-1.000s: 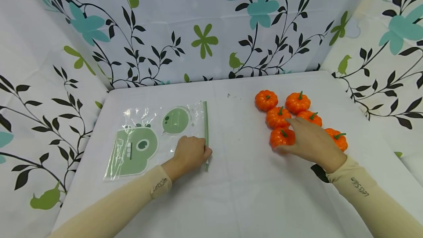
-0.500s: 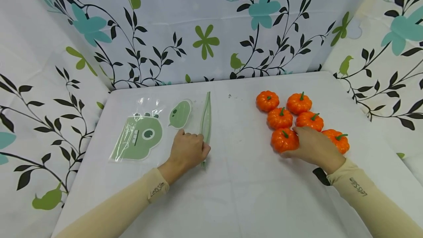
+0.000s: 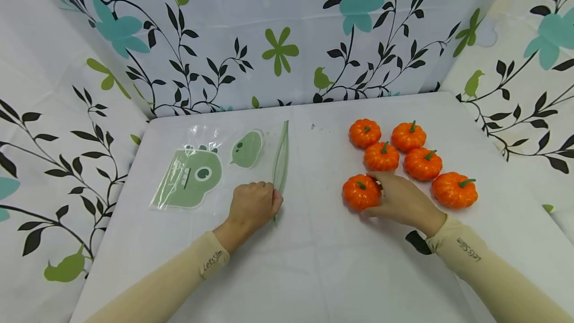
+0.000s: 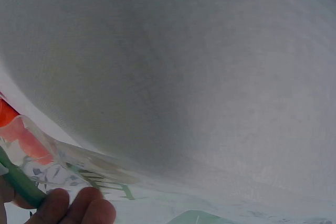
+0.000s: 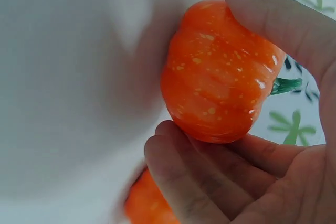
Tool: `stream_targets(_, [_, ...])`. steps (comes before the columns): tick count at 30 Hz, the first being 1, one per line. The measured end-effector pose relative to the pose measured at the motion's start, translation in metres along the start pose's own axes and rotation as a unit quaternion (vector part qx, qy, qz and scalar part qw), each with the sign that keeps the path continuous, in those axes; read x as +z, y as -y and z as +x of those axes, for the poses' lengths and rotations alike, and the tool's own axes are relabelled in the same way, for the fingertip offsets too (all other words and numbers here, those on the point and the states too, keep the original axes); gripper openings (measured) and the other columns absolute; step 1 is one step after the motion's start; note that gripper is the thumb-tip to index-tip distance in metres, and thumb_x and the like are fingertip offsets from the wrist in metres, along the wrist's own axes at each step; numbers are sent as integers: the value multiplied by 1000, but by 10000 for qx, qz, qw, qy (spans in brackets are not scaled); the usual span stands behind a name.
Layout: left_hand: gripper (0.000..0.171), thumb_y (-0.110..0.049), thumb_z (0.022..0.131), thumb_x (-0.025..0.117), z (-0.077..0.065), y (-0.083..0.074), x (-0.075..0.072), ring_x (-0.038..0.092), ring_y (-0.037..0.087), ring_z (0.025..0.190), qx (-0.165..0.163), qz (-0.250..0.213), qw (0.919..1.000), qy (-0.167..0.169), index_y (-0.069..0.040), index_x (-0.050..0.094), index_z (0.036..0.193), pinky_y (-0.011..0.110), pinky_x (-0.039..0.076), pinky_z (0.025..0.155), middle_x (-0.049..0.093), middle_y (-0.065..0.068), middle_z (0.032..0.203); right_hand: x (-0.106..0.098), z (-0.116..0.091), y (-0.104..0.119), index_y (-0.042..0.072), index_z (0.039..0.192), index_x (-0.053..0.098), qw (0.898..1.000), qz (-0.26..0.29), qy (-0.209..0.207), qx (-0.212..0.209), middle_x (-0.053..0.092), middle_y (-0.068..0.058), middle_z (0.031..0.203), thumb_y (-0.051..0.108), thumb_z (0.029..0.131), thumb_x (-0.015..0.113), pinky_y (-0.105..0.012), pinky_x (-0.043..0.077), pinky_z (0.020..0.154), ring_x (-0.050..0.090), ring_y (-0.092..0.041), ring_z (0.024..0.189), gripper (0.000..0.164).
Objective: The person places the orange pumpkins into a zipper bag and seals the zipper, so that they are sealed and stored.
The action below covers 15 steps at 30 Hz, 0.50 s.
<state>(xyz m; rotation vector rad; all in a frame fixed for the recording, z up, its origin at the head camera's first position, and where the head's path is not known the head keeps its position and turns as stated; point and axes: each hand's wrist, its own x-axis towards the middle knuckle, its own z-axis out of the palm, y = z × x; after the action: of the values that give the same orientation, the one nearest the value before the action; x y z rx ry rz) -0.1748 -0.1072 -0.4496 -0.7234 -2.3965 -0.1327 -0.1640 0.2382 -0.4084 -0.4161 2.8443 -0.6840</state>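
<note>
Right hand (image 3: 401, 201): holding a mini pumpkin (image 3: 358, 194) between thumb and fingers
Pumpkin spot: right of centre on my head cam; only right wrist shows me yellow speckles
Left hand (image 3: 252, 209): gripping the zip bag's (image 3: 190, 181) green edge (image 4: 22, 185), centre-left in head frame

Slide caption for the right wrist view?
Right hand holds a speckled orange pumpkin with green stem; another pumpkin shows below.

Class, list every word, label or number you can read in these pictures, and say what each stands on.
"LetsSlim": left sleeve, near the wrist.
"LetsSlim": right sleeve, near the wrist.
Dark marks on the white table: too small to tell whether they are writing.
</note>
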Motion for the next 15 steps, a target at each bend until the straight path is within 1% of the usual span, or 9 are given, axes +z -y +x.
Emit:
stream_targets(2, [30, -12, 80, 69, 0, -2, -2, 52, 20, 40, -119, 44, 9999, 70, -9, 52, 55, 34, 40, 34, 54, 4, 51, 3, 5, 10, -5, 142, 50, 9999, 39, 20, -112, 60, -21, 135, 41, 70, 92, -55, 46, 102, 59, -37, 120, 95])
stream_targets(6, [25, -10, 83, 70, 1, -5, -5, 62, 23, 46, -303, 132, 9993, 156, -5, 58, 61, 36, 44, 36, 62, 6, 59, 8, 17, 29, -4, 141, 51, 9995, 93, 52, -314, 61, -18, 134, 39, 69, 93, -52, 46, 103, 59, -33, 121, 94])
stream_targets(9, [20, -9, 84, 71, 2, -6, -7, 64, 23, 48, -412, 122, 9990, 101, -2, 62, 66, 37, 46, 37, 65, 7, 62, 12, 28, 42, -3, 143, 50, 9988, 176, 30, -467, 61, -17, 135, 36, 70, 92, -51, 46, 104, 59, -33, 122, 94])
stream_targets(12, [17, -7, 83, 72, 2, -6, -9, 64, 25, 46, -526, 25, 9986, 9, 0, 65, 69, 38, 47, 38, 65, 9, 62, 17, 42, 53, -1, 146, 47, 9977, 411, -18, -530, 59, -15, 138, 34, 73, 90, -49, 47, 104, 59, -32, 121, 92])
stream_targets(15, [16, -6, 80, 73, 2, -6, -10, 63, 26, 46, -636, -72, 9979, -83, 0, 65, 68, 39, 47, 38, 64, 9, 60, 21, 56, 61, 2, 148, 46, 9949, 858, -91, -518, 58, -13, 139, 33, 75, 89, -46, 50, 100, 60, -29, 119, 90])
